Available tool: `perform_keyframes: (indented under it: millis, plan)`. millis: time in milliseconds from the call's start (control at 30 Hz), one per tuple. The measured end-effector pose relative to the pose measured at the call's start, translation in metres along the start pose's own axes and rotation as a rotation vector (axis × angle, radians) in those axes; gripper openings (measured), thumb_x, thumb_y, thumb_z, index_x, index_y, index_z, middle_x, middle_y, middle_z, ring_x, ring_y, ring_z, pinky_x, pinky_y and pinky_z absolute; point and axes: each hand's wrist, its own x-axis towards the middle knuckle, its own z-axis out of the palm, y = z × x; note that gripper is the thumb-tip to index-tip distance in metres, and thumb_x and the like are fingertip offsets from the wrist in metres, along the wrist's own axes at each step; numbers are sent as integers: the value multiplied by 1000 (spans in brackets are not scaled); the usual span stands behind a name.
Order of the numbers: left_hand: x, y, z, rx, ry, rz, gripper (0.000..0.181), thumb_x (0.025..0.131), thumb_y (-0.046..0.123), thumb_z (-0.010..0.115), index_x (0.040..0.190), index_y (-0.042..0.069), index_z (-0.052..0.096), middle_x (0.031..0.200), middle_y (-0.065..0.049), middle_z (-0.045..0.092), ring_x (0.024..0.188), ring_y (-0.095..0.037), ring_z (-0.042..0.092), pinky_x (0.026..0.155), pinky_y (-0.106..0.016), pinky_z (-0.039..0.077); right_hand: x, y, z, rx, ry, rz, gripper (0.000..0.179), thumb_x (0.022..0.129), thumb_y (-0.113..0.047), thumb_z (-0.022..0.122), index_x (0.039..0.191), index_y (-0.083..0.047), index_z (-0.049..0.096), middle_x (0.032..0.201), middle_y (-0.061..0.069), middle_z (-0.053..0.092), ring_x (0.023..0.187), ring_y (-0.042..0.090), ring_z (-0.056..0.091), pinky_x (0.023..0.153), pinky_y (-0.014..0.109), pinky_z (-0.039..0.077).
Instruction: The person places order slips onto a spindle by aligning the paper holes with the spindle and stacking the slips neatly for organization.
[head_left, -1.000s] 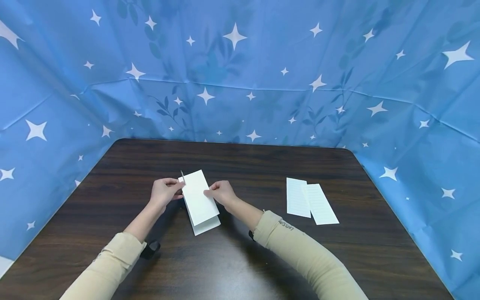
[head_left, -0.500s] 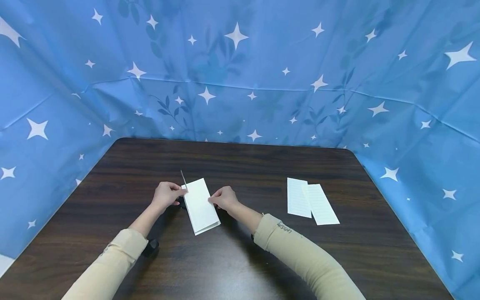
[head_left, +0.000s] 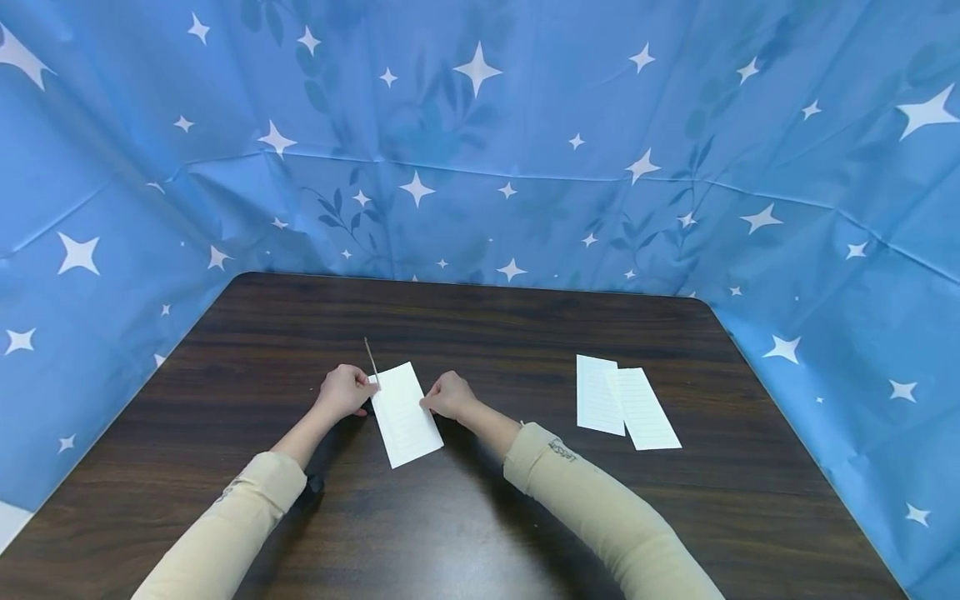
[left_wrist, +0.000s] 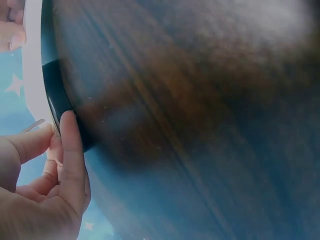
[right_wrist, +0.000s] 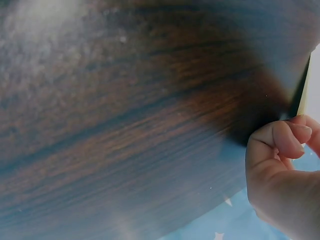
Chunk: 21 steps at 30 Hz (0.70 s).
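Between my hands in the head view is a folded white paper [head_left: 408, 421], tilted slightly, with faint printing on its face. My left hand [head_left: 345, 390] pinches its upper left edge between thumb and fingers. A thin grey rod [head_left: 371, 357] sticks up past the top of the paper at that hand. The left wrist view shows a glossy black piece [left_wrist: 62, 102] along the paper's edge, touching the fingers; I cannot tell what it is. My right hand [head_left: 450, 395] pinches the paper's right edge with thumb and curled index finger, also visible in the right wrist view.
Two lined white sheets [head_left: 645, 408] lie overlapping on the dark wooden table [head_left: 510, 517] to the right. Behind the table and along its sides hangs a blue curtain [head_left: 450, 217] with white stars.
The paper's lower leaf, spread open before, has closed against the upper one. Both hands have shifted slightly down and right with the paper, and more of the grey rod shows.
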Motion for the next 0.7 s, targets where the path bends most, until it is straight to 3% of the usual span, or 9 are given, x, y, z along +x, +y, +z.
perform_keyframes:
  millis: [200, 300, 467, 567, 700]
  plan:
    - [2, -4, 1, 31, 1, 19, 23, 90, 10, 61, 69, 1, 56, 50, 0, 50, 52, -18, 66, 49, -23, 46, 2, 1, 2, -90, -15, -11, 16, 84, -7, 64, 77, 5, 72, 72, 14, 68, 54, 12, 45, 46, 18, 34]
    - [2, -3, 2, 47, 2, 25, 24, 90, 9, 61, 67, 2, 55, 48, 1, 48, 53, -19, 67, 51, -24, 48, 2, 0, 2, -116, -18, -11, 17, 84, -7, 63, 74, 4, 71, 61, 7, 62, 52, 11, 44, 46, 18, 33]
    - [1, 1, 2, 53, 1, 27, 25, 89, 8, 61, 66, 2, 55, 50, 0, 49, 53, -19, 67, 56, -29, 53, 2, -1, 1, -148, -30, 1, 39, 84, -6, 61, 46, -7, 51, 43, -4, 36, 42, 10, 32, 41, 18, 24]
    - [2, 0, 3, 29, -14, 5, 21, 90, 8, 61, 71, 1, 55, 56, -4, 53, 53, -19, 67, 57, -31, 55, 3, -1, 1, -182, -42, 3, 49, 85, -6, 59, 41, -14, 38, 39, -5, 29, 40, 9, 28, 40, 18, 21]
    - [5, -2, 2, -78, -54, -47, 15, 89, 5, 60, 86, -2, 48, 68, -7, 52, 50, -14, 61, 54, -31, 57, 5, -2, 2, -205, -38, -2, 51, 85, -7, 59, 40, -15, 36, 39, -6, 29, 40, 8, 28, 40, 17, 21]
